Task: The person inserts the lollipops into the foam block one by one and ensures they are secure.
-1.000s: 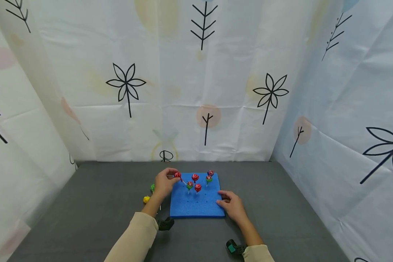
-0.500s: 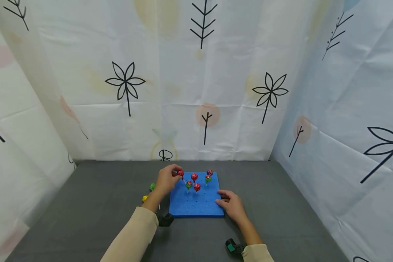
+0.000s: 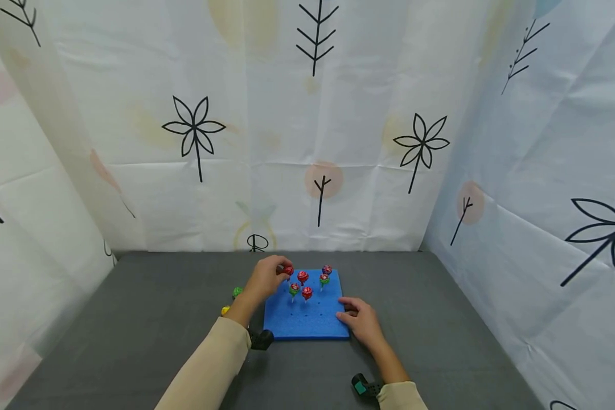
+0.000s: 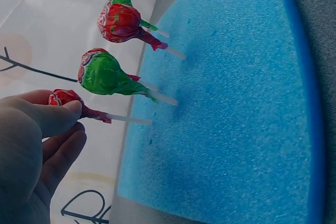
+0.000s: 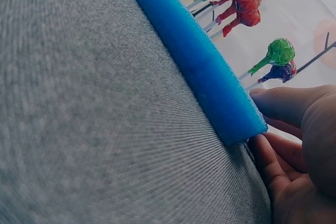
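Note:
My left hand (image 3: 265, 280) pinches a red-wrapped lollipop (image 4: 65, 98) by its head between thumb and fingers. Its white stick points down to the far left part of a blue foam board (image 3: 307, 327); I cannot tell whether the tip is in a hole. Several lollipops stand in the board, among them a green and red one (image 4: 102, 74), a red one (image 3: 307, 292), another red one (image 3: 303, 277), and a dark purple-red one (image 5: 281, 72) at the back right. My right hand (image 3: 363, 322) holds the board's right edge, thumb over the top and fingers against the side.
Left of the board, on the grey table (image 3: 159, 330), lie a green lollipop (image 3: 237, 292) and a yellow one (image 3: 226, 311), partly hidden by my left arm. Rows of small holes show in the board's front half. A patterned white curtain (image 3: 266, 188) stands behind the table.
My left hand has moved to the right over the board's far left corner with the red lollipop, whose stick has gone from tilted to steeper. My right hand stays at the board's edge.

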Tool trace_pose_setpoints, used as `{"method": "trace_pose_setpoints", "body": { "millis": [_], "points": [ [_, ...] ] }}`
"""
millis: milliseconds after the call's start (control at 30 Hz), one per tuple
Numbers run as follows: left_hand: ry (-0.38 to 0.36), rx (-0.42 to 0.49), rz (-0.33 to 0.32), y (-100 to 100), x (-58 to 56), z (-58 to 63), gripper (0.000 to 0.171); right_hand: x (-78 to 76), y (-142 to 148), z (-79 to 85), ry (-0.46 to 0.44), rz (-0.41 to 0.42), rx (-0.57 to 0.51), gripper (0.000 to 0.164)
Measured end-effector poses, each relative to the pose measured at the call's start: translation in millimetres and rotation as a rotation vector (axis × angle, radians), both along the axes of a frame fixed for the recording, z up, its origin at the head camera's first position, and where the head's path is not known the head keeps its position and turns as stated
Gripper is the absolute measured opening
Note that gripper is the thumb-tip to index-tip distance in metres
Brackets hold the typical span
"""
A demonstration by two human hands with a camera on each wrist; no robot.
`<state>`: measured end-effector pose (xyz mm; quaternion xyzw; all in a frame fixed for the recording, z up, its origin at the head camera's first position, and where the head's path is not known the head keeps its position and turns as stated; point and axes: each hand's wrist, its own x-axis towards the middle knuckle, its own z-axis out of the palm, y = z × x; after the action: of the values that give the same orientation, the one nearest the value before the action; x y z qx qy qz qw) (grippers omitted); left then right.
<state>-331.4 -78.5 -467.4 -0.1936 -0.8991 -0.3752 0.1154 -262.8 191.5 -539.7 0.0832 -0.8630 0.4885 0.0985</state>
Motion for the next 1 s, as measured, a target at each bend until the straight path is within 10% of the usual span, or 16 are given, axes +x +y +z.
{"method": "trace_pose_setpoints", "body": {
  "millis": [1000],
  "points": [
    [-0.061, 0.001, -0.039, 0.1, -4.0, -0.9, 0.020, -0.4, -1.2, 0.9, -0.008, -0.007, 0.008, 0.032]
  ]
}}
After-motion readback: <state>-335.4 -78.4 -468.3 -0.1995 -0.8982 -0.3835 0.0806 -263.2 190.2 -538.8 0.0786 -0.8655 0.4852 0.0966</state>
